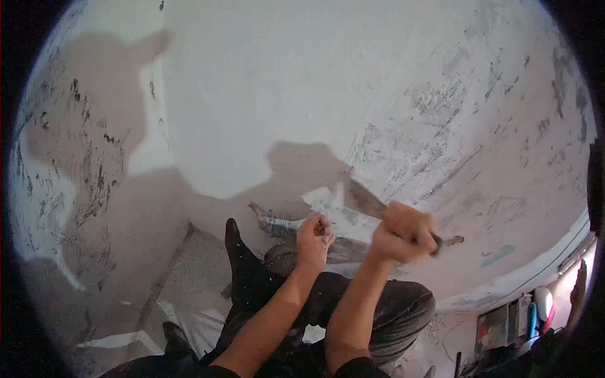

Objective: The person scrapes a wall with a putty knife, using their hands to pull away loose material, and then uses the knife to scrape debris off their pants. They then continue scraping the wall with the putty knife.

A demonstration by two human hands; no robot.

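My right hand (403, 233) is wrapped around the handle of a scraper (365, 199). The flat blade points up and left, with its tip at or very near the wall (252, 107); contact is hard to judge. The handle's end sticks out to the right of the fist, and the hand is slightly blurred. Lower and to the left, my left hand (314, 239) is closed with curled fingers in front of the wall's base. Whatever it may hold is hidden. Grey patches with torn, flaking coating mark the wall around the blade.
A second wall (82, 145) with dark scuffs meets the first at a corner on the left. My bent legs (397, 309) fill the lower middle. Pale sheeting (201, 315) lies on the floor. Assorted items, including a box (495, 331), stand at the lower right.
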